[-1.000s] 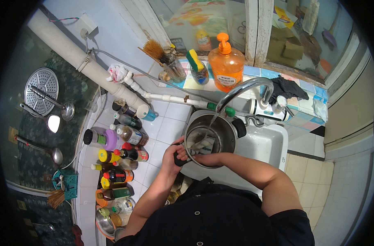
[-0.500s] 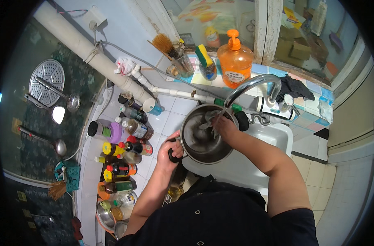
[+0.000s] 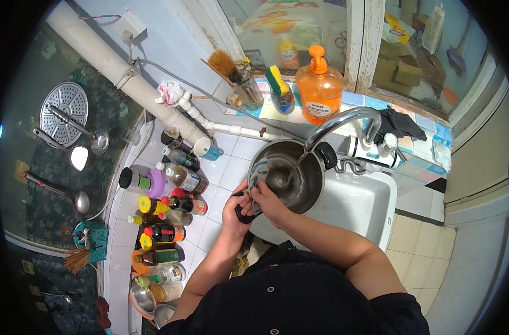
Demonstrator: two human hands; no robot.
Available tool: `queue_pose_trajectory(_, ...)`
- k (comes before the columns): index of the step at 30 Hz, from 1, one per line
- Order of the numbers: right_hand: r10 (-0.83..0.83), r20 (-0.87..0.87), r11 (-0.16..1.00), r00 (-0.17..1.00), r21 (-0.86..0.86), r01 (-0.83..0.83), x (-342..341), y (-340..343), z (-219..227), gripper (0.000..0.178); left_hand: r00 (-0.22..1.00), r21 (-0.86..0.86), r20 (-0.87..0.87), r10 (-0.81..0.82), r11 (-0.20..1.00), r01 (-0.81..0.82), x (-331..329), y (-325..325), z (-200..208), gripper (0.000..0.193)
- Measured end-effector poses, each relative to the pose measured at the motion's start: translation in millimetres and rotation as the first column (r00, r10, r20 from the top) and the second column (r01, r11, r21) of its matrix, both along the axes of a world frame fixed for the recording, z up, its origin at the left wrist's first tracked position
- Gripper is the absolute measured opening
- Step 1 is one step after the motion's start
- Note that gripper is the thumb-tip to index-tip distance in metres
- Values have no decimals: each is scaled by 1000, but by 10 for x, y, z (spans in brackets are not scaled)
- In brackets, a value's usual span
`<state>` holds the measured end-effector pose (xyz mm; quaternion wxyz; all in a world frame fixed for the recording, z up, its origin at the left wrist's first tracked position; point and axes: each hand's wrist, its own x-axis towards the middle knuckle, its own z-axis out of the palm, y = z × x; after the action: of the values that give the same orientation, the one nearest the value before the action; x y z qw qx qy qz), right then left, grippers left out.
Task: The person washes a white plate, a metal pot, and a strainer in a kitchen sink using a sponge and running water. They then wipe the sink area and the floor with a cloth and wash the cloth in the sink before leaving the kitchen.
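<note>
A steel pot [image 3: 307, 192] with black handles is tilted over the white sink [image 3: 349, 206], its inside facing me. My left hand [image 3: 235, 215] is closed round the near-left handle. Against the pot's left inner wall, my right hand [image 3: 269, 204] pinches a pale cloth [image 3: 259, 168], close beside my left hand. From the curved chrome tap [image 3: 343, 117] a thin stream of water runs into the pot, where some water shows at the bottom. The fingertips of my right hand are partly hidden by the cloth and the rim.
Several sauce bottles [image 3: 190, 204] crowd the tiled counter on the left, near a blue-white cup [image 3: 207, 149]. On the ledge behind stand an orange soap pump bottle [image 3: 319, 92], a sponge [image 3: 277, 81] in a glass, brushes [image 3: 222, 64] and a dark rag [image 3: 399, 125].
My right hand and the cloth have moved from the pot's far right inside to its left wall, beside the handle. The pot's far handle now shows. My left hand keeps its grip.
</note>
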<state>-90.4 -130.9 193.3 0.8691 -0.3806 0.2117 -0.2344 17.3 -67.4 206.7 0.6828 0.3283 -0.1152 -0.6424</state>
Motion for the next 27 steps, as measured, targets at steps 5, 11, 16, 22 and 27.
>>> queue_pose_trajectory(5, -379, -297, 916, 877, 17, 401, 428, -384, -472, 65, 988, 83, -151, 21, 997, -9, -141, 59, -130, 46)
queue_pose_trajectory(11, -732, -478, 329, 486, 378, 866, 317, -1297, -423, 60, 965, 53, -261, -4, 998, 19, -277, 60, -201, 38)
queue_pose_trajectory(16, -788, -531, 454, 310, -162, 876, 456, -1008, -484, 55, 971, 127, -240, 19, 992, 12, -374, 38, -122, 35)
queue_pose_trajectory(22, 271, 97, 946, 958, -210, -246, -107, -200, -320, 48, 993, 61, -121, -10, 998, 17, 32, -73, 67, 38)
queue_pose_trajectory(27, -78, -916, -190, 393, -373, -908, -872, -447, -185, 34, 997, 180, -2, -77, 981, 76, 332, -30, 257, 45)
